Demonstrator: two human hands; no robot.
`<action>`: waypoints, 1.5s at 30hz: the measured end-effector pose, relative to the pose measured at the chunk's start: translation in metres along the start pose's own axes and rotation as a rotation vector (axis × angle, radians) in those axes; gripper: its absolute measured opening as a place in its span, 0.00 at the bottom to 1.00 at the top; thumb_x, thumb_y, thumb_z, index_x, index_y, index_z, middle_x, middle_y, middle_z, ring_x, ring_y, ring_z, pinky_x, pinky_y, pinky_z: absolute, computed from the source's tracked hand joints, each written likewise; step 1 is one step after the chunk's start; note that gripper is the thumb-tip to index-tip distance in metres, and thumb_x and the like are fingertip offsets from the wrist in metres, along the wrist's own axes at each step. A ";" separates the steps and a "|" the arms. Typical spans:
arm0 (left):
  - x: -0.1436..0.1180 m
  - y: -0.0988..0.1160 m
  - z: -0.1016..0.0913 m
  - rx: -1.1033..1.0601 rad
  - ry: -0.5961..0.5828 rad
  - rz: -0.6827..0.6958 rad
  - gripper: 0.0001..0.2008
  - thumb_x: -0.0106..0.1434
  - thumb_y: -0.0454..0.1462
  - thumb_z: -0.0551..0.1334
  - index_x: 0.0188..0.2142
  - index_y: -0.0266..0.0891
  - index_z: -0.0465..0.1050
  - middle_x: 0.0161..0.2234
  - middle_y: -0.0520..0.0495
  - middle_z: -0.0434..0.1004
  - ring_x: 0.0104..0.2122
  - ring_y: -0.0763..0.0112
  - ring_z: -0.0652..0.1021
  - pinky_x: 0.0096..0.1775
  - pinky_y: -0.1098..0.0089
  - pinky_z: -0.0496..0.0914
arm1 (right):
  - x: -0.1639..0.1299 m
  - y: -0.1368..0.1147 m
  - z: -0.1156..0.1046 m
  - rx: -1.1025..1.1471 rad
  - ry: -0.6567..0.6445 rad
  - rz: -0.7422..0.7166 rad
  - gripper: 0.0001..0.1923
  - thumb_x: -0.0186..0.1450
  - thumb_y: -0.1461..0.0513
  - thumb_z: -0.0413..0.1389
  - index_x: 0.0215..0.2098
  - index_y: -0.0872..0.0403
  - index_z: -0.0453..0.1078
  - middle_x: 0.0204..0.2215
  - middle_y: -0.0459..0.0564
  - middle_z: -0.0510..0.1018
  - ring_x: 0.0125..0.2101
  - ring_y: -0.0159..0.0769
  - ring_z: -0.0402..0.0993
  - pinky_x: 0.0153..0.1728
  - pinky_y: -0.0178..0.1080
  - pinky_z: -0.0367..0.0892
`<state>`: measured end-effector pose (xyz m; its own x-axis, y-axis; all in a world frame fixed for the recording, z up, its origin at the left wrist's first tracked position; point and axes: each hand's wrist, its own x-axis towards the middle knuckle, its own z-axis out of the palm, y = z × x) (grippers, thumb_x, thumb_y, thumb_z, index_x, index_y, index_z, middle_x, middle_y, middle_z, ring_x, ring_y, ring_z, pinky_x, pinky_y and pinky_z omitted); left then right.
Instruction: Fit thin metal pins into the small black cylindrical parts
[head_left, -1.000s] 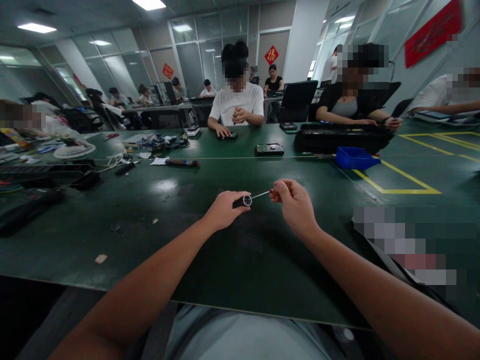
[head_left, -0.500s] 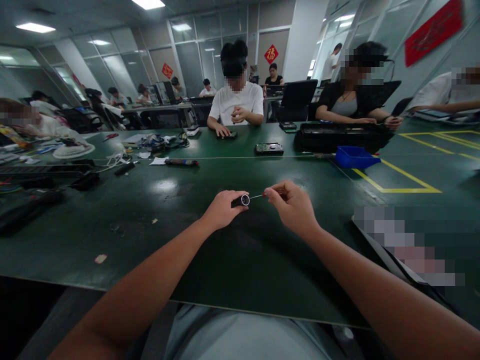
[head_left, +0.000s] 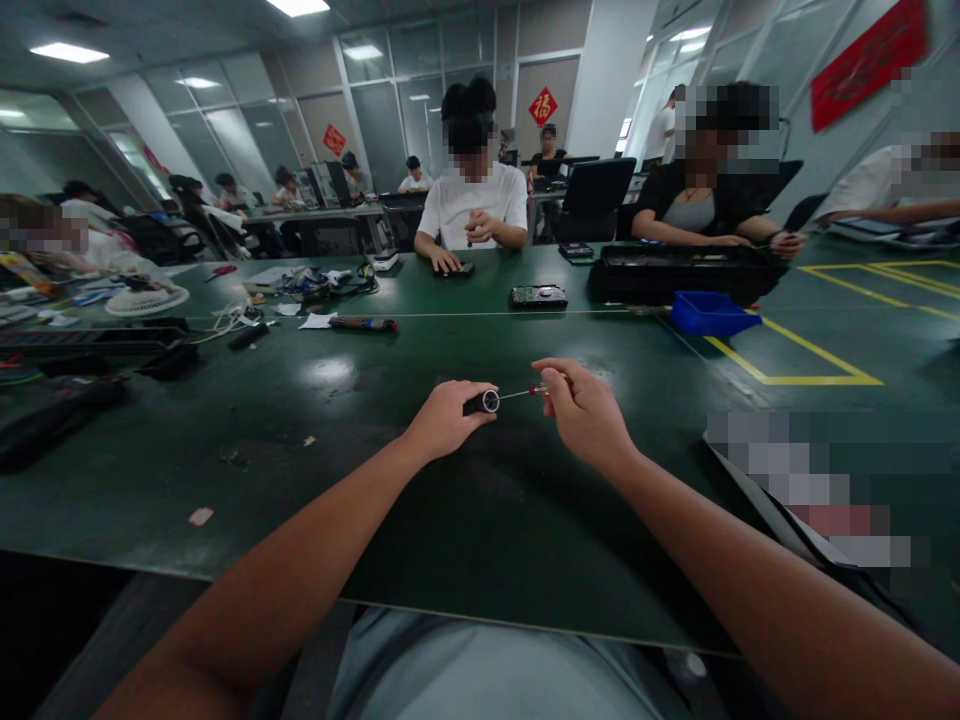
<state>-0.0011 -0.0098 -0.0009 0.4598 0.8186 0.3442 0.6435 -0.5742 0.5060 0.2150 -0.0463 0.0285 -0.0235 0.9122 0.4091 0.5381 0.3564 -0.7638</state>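
Note:
My left hand (head_left: pixel 447 418) is closed around a black cylindrical piece (head_left: pixel 480 402) whose round, silver-rimmed end faces right. Most of that piece is hidden behind the fingers. In my right hand (head_left: pixel 589 410) is a thin screwdriver (head_left: pixel 534 391) with a red handle, gripped between thumb and fingers. Its metal shaft points left and meets the round end of the black piece. Whether the tip sits inside or only touches it, I cannot tell. Both hands are over the dark green table (head_left: pixel 525 540).
Beyond my hands lie a circuit-covered drive (head_left: pixel 538 297), a blue bin (head_left: pixel 712 314) and a pen-like tool (head_left: pixel 364 324). Cables and black parts (head_left: pixel 90 340) cover the left side. A flat sheet-like item (head_left: pixel 810 500) is at right. A person (head_left: pixel 472 205) works opposite.
My right hand's fingers have shifted on the screwdriver, the forefinger now stretched further out and more of the red handle showing. My left hand and the black piece stay put.

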 end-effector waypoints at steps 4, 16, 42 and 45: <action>0.001 0.000 0.001 -0.016 0.014 -0.014 0.18 0.62 0.38 0.67 0.52 0.42 0.75 0.48 0.46 0.79 0.47 0.61 0.76 0.52 0.59 0.67 | -0.002 0.002 0.001 0.067 -0.045 -0.050 0.16 0.72 0.56 0.45 0.47 0.52 0.71 0.25 0.45 0.73 0.28 0.36 0.70 0.31 0.39 0.62; 0.000 0.002 -0.002 -0.015 0.015 -0.035 0.18 0.62 0.38 0.67 0.52 0.42 0.75 0.47 0.47 0.79 0.47 0.60 0.76 0.51 0.59 0.67 | -0.001 0.006 0.004 0.167 -0.006 0.008 0.12 0.68 0.59 0.48 0.48 0.51 0.66 0.30 0.46 0.72 0.32 0.37 0.70 0.35 0.41 0.64; 0.001 0.000 0.001 0.028 0.005 0.040 0.19 0.63 0.39 0.66 0.54 0.44 0.74 0.49 0.46 0.79 0.46 0.60 0.76 0.53 0.57 0.66 | 0.009 0.020 0.017 0.623 0.139 0.255 0.15 0.64 0.48 0.57 0.35 0.52 0.70 0.29 0.46 0.75 0.30 0.34 0.73 0.35 0.40 0.71; 0.001 0.001 0.000 0.028 0.002 0.042 0.19 0.63 0.39 0.67 0.53 0.43 0.74 0.49 0.46 0.79 0.46 0.61 0.76 0.54 0.57 0.65 | 0.007 0.017 0.016 0.532 0.128 0.208 0.14 0.66 0.49 0.55 0.36 0.52 0.69 0.30 0.47 0.76 0.30 0.35 0.73 0.35 0.42 0.70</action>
<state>0.0003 -0.0098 -0.0003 0.4852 0.7940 0.3663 0.6405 -0.6079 0.4693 0.2106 -0.0306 0.0103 0.1569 0.9539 0.2558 0.0228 0.2554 -0.9666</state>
